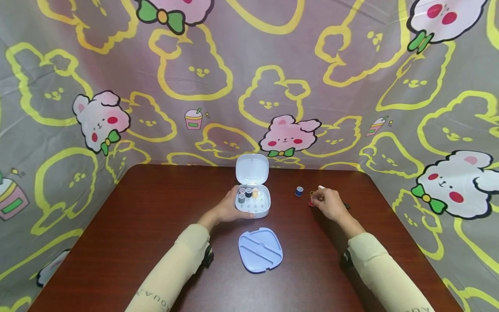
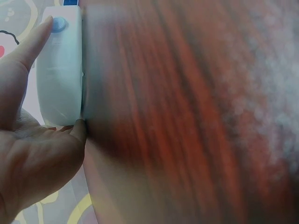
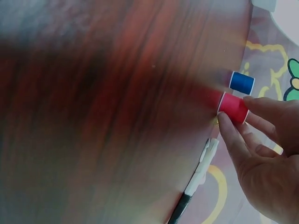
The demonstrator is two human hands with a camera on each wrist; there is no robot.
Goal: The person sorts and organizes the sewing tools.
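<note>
My left hand (image 1: 226,208) holds a white plastic box (image 1: 260,214) by its left side, the thumb along the front and the other fingers around the far side. The box's hinged lid (image 1: 252,169) stands up at the back. Inside, several thread spools, among them a grey one (image 1: 242,198) and a pale orange one (image 1: 255,193), stand on rows of small pegs. Farther right, my right hand (image 1: 329,204) pinches a red thread spool (image 3: 233,108) between thumb and fingers, near the tabletop. A blue thread spool (image 1: 299,191) stands just left of that hand.
A light blue tray insert (image 1: 260,251) with diagonal ridges lies in front of the box. Beside my right hand lies a slim white-and-black tool (image 3: 200,168), its kind unclear. A patterned cloth (image 1: 269,56) hangs around the dark wooden table (image 1: 156,195).
</note>
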